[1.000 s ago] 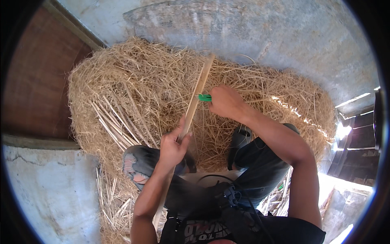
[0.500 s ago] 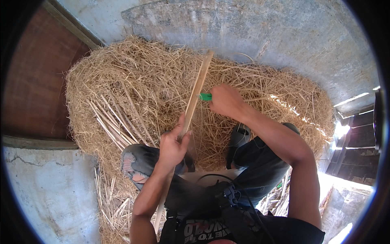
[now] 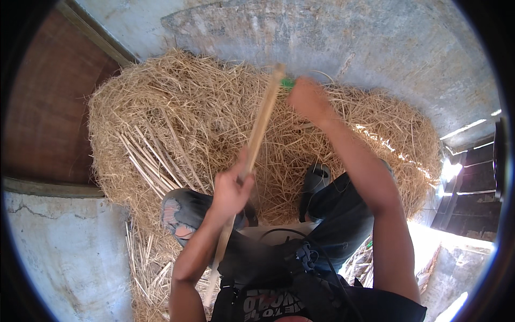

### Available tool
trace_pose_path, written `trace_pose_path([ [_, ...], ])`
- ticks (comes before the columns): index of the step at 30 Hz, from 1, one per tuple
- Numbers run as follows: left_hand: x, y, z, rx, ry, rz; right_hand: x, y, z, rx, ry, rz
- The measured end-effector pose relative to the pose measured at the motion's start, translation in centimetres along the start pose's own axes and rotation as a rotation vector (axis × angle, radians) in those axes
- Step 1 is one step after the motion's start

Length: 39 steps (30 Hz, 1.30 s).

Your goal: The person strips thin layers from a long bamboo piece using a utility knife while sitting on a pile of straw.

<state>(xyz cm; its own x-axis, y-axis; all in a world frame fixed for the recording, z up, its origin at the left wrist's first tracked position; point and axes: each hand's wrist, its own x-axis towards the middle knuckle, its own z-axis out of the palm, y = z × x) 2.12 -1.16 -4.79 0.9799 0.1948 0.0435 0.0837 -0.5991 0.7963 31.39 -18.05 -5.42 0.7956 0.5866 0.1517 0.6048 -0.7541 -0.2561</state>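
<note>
A long, pale bamboo strip (image 3: 261,123) slants from beside my left hip up past the heap in front of me. My left hand (image 3: 232,192) is closed round its middle, the thumb lying along the near side. Near the strip's far end, my right hand (image 3: 314,102) is shut on a green-handled tool (image 3: 288,83). This hand is blurred by motion. The tool's green part reaches the strip's right edge; its working edge cannot be made out.
A large heap of dry curled shavings (image 3: 188,96) surrounds my feet. Several thin pale strips (image 3: 153,161) lie on its left side. Concrete walls (image 3: 343,48) stand ahead and at left, beside a brown panel (image 3: 53,107). Dark slats (image 3: 472,188) are at right.
My right hand and the green-handled tool have moved away from me along the strip, toward its far end. My left hand keeps its grip, shifted only slightly.
</note>
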Motion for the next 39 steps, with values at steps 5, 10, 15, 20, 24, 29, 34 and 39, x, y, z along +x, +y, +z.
trace_pose_path([
  [5,-2.4,0.8,-0.4,-0.052,-0.159,-0.037,0.9,12.5,-6.2,0.036,0.156,0.568],
  [10,-1.3,-0.6,0.3,-0.114,-0.023,0.021,-0.9,10.6,-7.4,0.073,0.037,0.386],
  [15,-0.1,1.8,0.0,-0.341,0.041,-0.158,-2.7,0.8,-8.7,0.168,-0.095,0.247],
  [20,1.7,0.5,-1.8,-0.596,0.033,-0.180,-4.7,-2.5,-5.8,0.123,-0.091,-0.080],
  [24,2.1,0.5,-3.1,-0.633,0.048,-0.248,-7.1,-6.1,-4.1,0.083,-0.258,-0.183],
  [29,2.6,1.5,-2.2,-0.541,-0.003,-0.249,-9.0,-8.1,-2.7,0.101,-0.331,-0.328],
  [34,2.6,1.2,-2.3,-0.540,-0.021,-0.307,-8.8,-8.4,-2.2,0.138,-0.348,-0.342],
  [39,2.5,0.9,-2.0,-0.555,0.009,-0.312,-9.4,-8.5,-1.7,0.124,-0.342,-0.371],
])
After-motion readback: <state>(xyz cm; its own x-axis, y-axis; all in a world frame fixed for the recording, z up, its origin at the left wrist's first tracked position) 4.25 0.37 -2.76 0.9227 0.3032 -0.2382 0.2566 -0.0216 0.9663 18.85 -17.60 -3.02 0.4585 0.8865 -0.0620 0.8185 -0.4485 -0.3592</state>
